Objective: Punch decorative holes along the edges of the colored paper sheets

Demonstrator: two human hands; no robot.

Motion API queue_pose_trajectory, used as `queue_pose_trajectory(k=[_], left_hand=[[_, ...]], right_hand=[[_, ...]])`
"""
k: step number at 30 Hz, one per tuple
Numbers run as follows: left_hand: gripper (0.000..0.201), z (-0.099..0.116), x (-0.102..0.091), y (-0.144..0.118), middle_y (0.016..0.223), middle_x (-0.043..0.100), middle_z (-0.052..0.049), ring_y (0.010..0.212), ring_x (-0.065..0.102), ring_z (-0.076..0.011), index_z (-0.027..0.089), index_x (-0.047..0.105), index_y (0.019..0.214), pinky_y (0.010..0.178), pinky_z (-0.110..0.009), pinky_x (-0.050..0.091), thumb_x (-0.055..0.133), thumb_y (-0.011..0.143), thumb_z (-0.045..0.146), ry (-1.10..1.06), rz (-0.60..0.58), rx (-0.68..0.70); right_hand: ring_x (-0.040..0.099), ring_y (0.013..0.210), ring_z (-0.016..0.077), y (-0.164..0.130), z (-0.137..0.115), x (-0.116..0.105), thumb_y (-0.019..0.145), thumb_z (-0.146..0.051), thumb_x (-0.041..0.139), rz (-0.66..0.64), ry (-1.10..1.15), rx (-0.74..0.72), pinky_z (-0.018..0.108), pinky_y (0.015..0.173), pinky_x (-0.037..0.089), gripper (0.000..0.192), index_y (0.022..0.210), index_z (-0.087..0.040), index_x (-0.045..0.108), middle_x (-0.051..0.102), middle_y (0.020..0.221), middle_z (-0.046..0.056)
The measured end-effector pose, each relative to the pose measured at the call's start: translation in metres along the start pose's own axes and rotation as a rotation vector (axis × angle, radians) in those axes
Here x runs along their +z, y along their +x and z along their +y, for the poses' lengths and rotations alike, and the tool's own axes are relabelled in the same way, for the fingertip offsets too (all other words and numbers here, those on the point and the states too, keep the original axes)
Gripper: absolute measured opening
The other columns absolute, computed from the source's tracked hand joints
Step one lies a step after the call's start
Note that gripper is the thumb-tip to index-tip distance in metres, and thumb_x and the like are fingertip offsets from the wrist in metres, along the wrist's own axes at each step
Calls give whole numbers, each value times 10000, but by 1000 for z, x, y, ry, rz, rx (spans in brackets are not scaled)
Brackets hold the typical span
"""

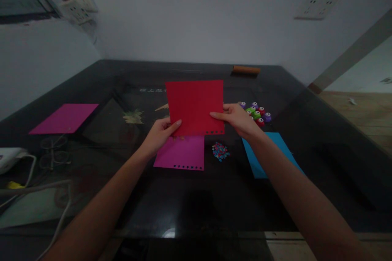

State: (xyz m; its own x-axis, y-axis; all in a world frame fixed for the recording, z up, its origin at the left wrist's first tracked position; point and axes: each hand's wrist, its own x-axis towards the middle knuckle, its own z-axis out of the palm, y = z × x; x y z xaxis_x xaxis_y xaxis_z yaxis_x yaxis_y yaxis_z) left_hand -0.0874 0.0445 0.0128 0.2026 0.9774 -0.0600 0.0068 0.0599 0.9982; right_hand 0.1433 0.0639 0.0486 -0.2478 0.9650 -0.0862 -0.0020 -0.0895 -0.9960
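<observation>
Nearby, magenta sheet [180, 153], confetti [220, 151] (loose), punches [256, 113]

Pale lettering is showing on the dark table [214, 195] just beyond the red sheet [195, 106], too blurred for reading.

magenta sheet [180, 153]: top hidden | blue sheet [269, 155]: partly behind forearm

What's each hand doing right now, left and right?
Left hand: closed on the red paper sheet, lower left corner.
Right hand: closed on the same sheet's right edge.
</observation>
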Motion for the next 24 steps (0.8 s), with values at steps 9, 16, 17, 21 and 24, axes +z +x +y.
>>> queue_pose_trajectory(k=[9, 16, 17, 21, 24], left_hand=[[341, 2, -2, 0, 649, 658, -45, 585, 605, -155, 136, 658, 855, 566, -271, 491, 598, 754, 456, 82, 34, 58], [378, 4, 0, -2, 678, 671, -46, 594, 615, -164, 142, 658, 910, 587, -294, 510, 569, 770, 482, 97, 14, 75], [375, 5, -1, -2, 701, 677, -45, 604, 619, -165, 153, 655, 919, 592, -296, 514, 553, 780, 486, 102, 17, 88], [378, 3, -6, 3, 815, 683, -60, 632, 629, -160, 170, 636, 944, 592, -284, 505, 462, 834, 487, 171, 52, 160], [377, -2, -9, 5, 815, 671, -70, 644, 623, -161, 156, 625, 957, 620, -294, 489, 403, 869, 448, 372, 46, 220]], right_hand=[[639, 853, 191, -2, 4, -2, 622, -300, 742, -100, -103, -24, 352, 808, 523, 273, 860, -177, 694, 700, 946, 53], [622, 926, 230, -5, 4, -1, 635, -299, 733, -72, -161, -44, 374, 829, 522, 300, 913, -198, 679, 695, 932, 57], [622, 922, 234, -6, 5, 0, 634, -296, 735, -54, -161, -39, 374, 824, 524, 305, 918, -201, 674, 693, 940, 59], [630, 900, 243, -13, 11, -4, 633, -287, 735, 38, -147, -52, 383, 805, 530, 338, 948, -196, 652, 679, 995, 68], [631, 913, 255, -22, 15, -14, 642, -305, 727, 126, -147, -49, 407, 825, 522, 338, 947, -179, 654, 674, 1014, 83]])
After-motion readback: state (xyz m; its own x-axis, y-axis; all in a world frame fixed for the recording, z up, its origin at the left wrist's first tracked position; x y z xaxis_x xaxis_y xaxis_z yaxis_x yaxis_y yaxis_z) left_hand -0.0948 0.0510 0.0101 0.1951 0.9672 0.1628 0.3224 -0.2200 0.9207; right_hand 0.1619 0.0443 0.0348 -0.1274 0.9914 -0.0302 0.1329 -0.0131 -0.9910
